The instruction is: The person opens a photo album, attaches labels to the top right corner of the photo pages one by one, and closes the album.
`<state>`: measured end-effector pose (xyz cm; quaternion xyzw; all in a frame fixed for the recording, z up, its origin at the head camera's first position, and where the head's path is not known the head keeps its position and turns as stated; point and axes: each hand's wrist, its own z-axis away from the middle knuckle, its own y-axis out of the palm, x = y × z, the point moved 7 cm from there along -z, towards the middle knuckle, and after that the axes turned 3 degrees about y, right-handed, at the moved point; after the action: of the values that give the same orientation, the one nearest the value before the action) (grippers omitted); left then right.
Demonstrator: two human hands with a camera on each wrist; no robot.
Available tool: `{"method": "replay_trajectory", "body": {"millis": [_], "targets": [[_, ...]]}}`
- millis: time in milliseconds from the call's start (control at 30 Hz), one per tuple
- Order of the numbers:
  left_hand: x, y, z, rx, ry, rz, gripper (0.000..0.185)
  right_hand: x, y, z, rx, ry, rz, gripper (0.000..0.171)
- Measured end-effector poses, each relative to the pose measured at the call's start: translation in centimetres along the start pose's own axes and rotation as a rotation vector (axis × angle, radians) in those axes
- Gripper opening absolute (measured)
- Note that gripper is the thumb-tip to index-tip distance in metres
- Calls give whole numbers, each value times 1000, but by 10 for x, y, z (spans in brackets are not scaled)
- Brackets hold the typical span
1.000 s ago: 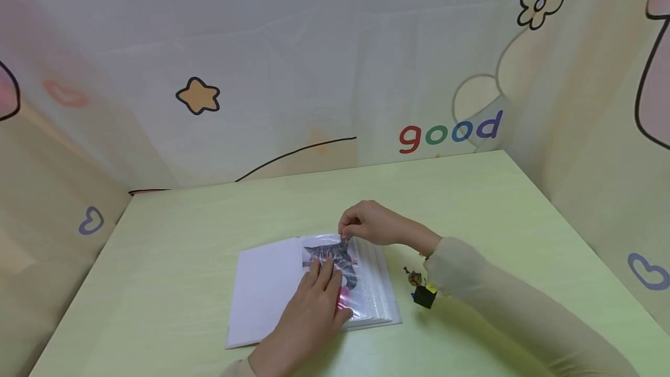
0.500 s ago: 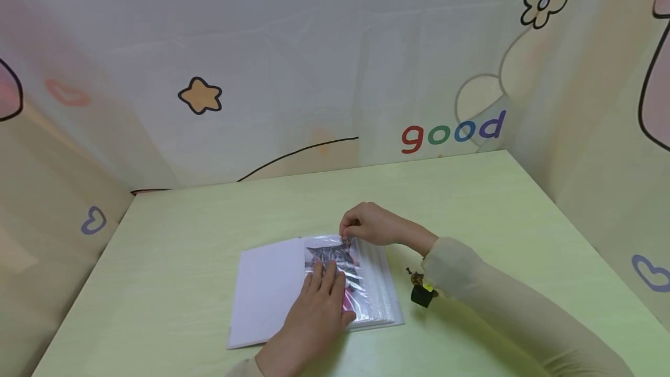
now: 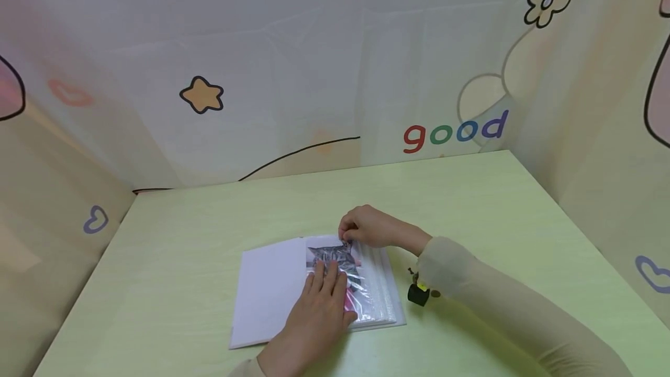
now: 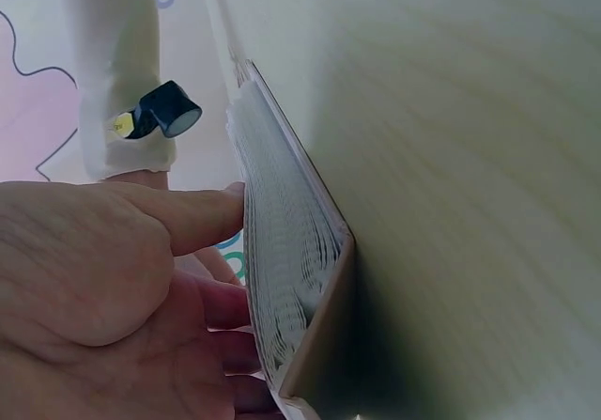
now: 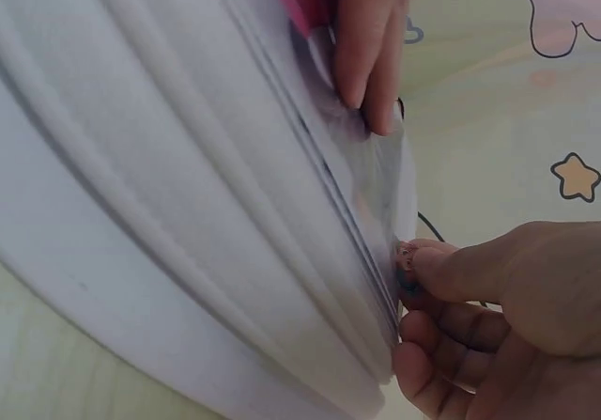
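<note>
Album (image 3: 272, 290) pages lie open on the pale green table (image 3: 471, 202), the blank white left page bare and the right side a stack of clear plastic sleeves. Under the top sleeve sits a cat photo (image 3: 337, 260), grey-striped with a strip of pink along its right edge.

The left hand (image 3: 319, 313) lies flat over the lower part of the photo, fingers straight and close together, pressing the sleeve down. From the left wrist view its thumb runs out against the edge of the page stack. The right hand (image 3: 366, 227) sits at the top of the right page, fingers curled, thumb and forefinger pinching the upper corner of the photo where it meets the sleeve's mouth; the right wrist view shows that pinch right at the sleeve edge.

Compared with a second ago, more of the photo is covered by the left hand and less of it shows below the right fingers; the photo looks a little lower and squarer in the sleeve. Both hands keep their places almost exactly.

Just right of the album, near the right sleeve cuff, stands a small black object (image 3: 417, 294) with a yellow mark.
</note>
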<state>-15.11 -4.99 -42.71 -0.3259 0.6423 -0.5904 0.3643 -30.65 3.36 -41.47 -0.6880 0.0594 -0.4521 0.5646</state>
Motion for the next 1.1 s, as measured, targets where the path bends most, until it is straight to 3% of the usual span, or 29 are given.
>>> {"method": "replay_trajectory", "body": {"millis": [500, 700, 900, 1100], "targets": [[0, 2, -1, 28, -11, -4, 67, -2, 5, 2, -107, 37, 76, 7], [-1, 3, -2, 41, -15, 1, 67, -7, 1, 5, -200, 85, 92, 8], [-1, 4, -2, 37, -10, 11, 68, 3, -4, 28, -287, 97, 175, 22], [-1, 2, -2, 43, -10, 5, 68, 26, 15, 60, -175, 99, 292, 50]]}}
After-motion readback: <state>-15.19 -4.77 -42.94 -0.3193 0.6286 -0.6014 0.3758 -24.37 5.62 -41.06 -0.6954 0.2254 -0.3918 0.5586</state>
